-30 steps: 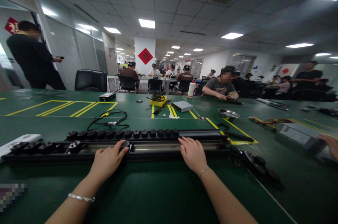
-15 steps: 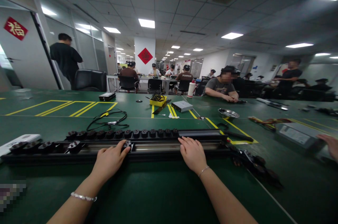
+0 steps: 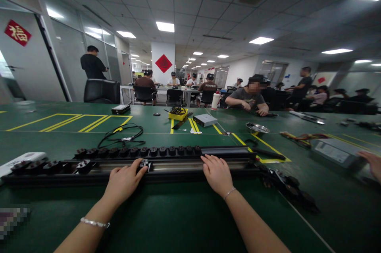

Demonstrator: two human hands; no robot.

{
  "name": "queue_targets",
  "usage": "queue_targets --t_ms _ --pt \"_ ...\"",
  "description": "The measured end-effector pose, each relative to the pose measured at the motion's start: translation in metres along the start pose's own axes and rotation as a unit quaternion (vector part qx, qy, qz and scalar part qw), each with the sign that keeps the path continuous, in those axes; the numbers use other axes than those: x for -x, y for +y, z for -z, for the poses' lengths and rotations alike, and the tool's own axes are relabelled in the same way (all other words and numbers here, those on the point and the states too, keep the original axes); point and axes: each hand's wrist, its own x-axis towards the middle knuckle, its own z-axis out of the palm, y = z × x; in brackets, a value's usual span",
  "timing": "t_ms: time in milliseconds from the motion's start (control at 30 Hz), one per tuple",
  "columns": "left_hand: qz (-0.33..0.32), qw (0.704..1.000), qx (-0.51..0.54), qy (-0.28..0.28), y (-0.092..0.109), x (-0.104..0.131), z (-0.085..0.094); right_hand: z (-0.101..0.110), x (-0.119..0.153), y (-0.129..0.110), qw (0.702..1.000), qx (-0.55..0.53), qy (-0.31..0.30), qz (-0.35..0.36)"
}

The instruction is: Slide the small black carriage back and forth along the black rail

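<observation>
A long black rail with a shiny metal channel (image 3: 178, 167) lies across the green table in front of me. My left hand (image 3: 123, 181) is closed, thumb and finger gripping a small black module with metal prongs (image 3: 145, 164) seated in the channel. My right hand (image 3: 218, 173) rests on the rail farther right, fingers stretched out and holding nothing. Left of my hands, several similar black pronged modules (image 3: 84, 165) sit along the same rail. Directly behind runs a second black rail (image 3: 228, 150) with a row of round black modules (image 3: 153, 151) on its left part.
Black modules (image 3: 293, 191) lie in a strip off the rail's right end. A metal bowl (image 3: 257, 128), a grey box (image 3: 205, 120), a yellow container (image 3: 178, 114) and a cable (image 3: 131, 138) lie beyond. Another person's hand (image 3: 373, 163) is beside a grey power supply (image 3: 339, 151).
My hands stay almost where they were on the rail. In the background, the standing person at left has moved right, and the seated person across the table has shifted their arms.
</observation>
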Motion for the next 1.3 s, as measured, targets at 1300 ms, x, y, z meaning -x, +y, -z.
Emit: queue_targets --t_ms 1300 --pt "0.001 1.000 0.002 0.003 0.0075 0.0021 0.0061 0.0015 -0.0011 -0.0002 1.000 0.008 -0.008 0.001"
